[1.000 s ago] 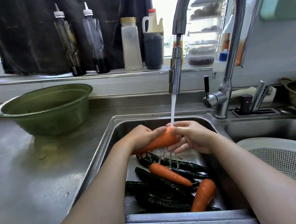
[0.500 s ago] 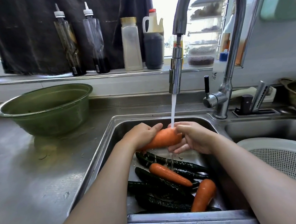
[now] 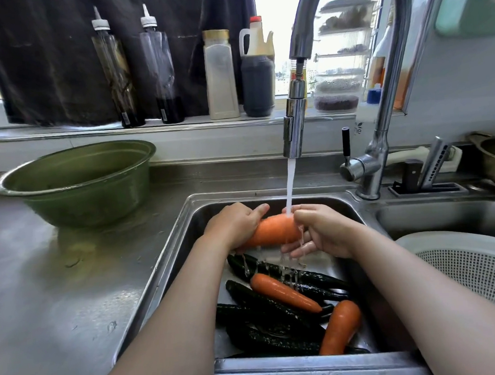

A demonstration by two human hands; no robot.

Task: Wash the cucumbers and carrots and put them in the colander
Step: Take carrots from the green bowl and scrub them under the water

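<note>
Orange and wet, a carrot [image 3: 272,231] lies crosswise just above the middle of the frame, held between both hands under the stream of water [image 3: 289,184] that falls from the faucet head [image 3: 294,125]. The left hand [image 3: 234,225] grips the carrot's left end, thumb laid over the top and fingers curled round beneath. The right hand [image 3: 319,230] wraps the right end, with its thumb side on top where the stream lands and its fingers cupped under the carrot (water runs off them in threads onto the vegetables below).

Below the hands, in the left basin of the steel sink [image 3: 170,269], a heap of dark green cucumbers [image 3: 263,306] covers the bottom. Two more carrots rest on the heap: one [image 3: 283,293] lies on a slant at lower centre, its thin tip pointing toward the lower right, and the other [image 3: 339,327] leans just beside it at the basin's lower right corner, thick end uppermost.

At the lower right edge of the frame sits the white colander [image 3: 474,271], over the near part of the right basin [image 3: 447,217]; only part of its perforated wall and rim shows, with the right forearm crossing in front.

On the steel counter [image 3: 57,288] at middle left stands a green basin [image 3: 79,184]. Along the window ledge at the top of the frame stand two squeeze bottles [image 3: 115,79], a pale jar [image 3: 221,75] and a dark jug [image 3: 257,78] with a red cap.
</note>
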